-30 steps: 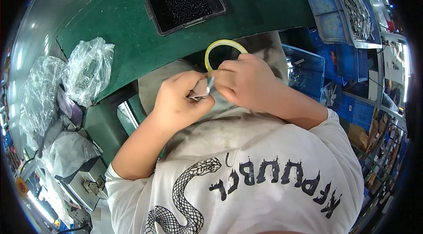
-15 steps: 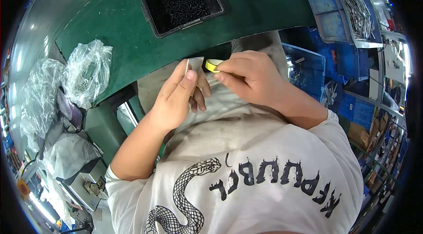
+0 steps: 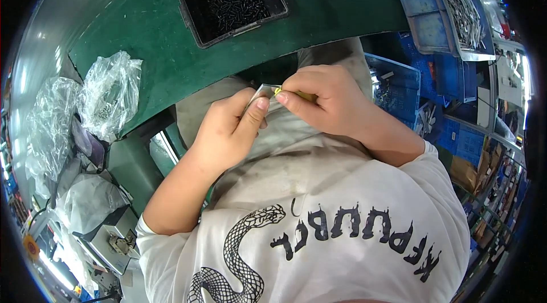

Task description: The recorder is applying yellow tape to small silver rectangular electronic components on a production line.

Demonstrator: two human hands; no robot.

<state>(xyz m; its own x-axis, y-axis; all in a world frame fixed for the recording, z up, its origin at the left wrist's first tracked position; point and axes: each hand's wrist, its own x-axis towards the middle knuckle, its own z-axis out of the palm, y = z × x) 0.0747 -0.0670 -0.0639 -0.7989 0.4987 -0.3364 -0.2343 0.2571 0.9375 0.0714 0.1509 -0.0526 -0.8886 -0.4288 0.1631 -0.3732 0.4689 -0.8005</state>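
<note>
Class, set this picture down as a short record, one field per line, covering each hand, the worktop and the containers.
Left hand: pinching a small pale flat piece
Right hand: pinching a yellow strip or ring, partly hidden by the fingers
Worktop: green bench
On worktop: black tray holding many small black parts
Bench's left end: crumpled clear plastic bag
Upper right: blue crate holding thin metal pieces

- Across the front of my white shirt [image 3: 310,189]: one curved row of large black letters [image 3: 348,222] with ragged, dripping edges.
- On the round yellow disc [image 3: 31,247] at my far left: a reddish mark, too small for me to read.
</note>
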